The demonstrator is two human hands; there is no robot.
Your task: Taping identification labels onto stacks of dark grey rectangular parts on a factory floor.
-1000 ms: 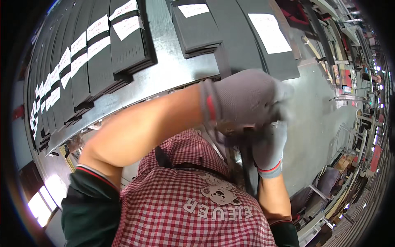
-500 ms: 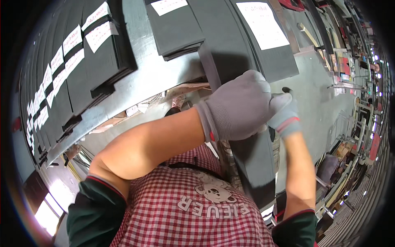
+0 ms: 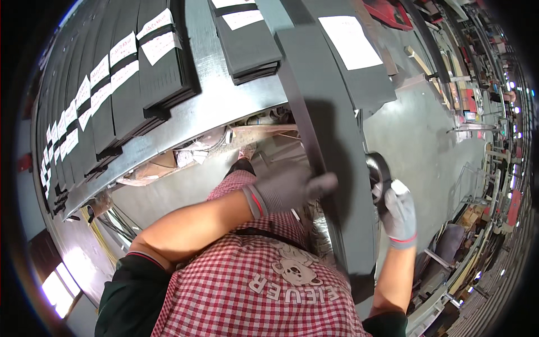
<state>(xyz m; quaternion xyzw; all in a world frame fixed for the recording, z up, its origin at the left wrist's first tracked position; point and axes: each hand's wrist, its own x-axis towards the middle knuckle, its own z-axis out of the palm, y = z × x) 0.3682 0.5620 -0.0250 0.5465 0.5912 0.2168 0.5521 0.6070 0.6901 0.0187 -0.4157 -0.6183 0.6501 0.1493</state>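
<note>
A long dark grey board or stack of boards [image 3: 352, 224] runs from the far side toward my body. My left hand [image 3: 286, 188], in a grey glove, is by its left edge, with a fingertip or thumb over the top surface. Motion smears that hand, so I cannot tell whether its fingers are closed. On the board's right side my gloved right hand [image 3: 400, 216] is closed on a roll of black tape [image 3: 380, 164], held next to the board's edge. A white sheet [image 3: 351, 42] with writing lies on a grey panel farther along.
A metal-topped table [image 3: 224, 104] stands to the left, carrying several strapped stacks of dark panels [image 3: 126, 101] with white labels. Another labelled stack [image 3: 250, 48] is near its right end. A red object [image 3: 387, 14] and timber strips [image 3: 421, 62] lie at the far right.
My hands were together over the board; now they are apart. The left has moved left and nearer my body, the right nearer me, and the tape roll has come into sight.
</note>
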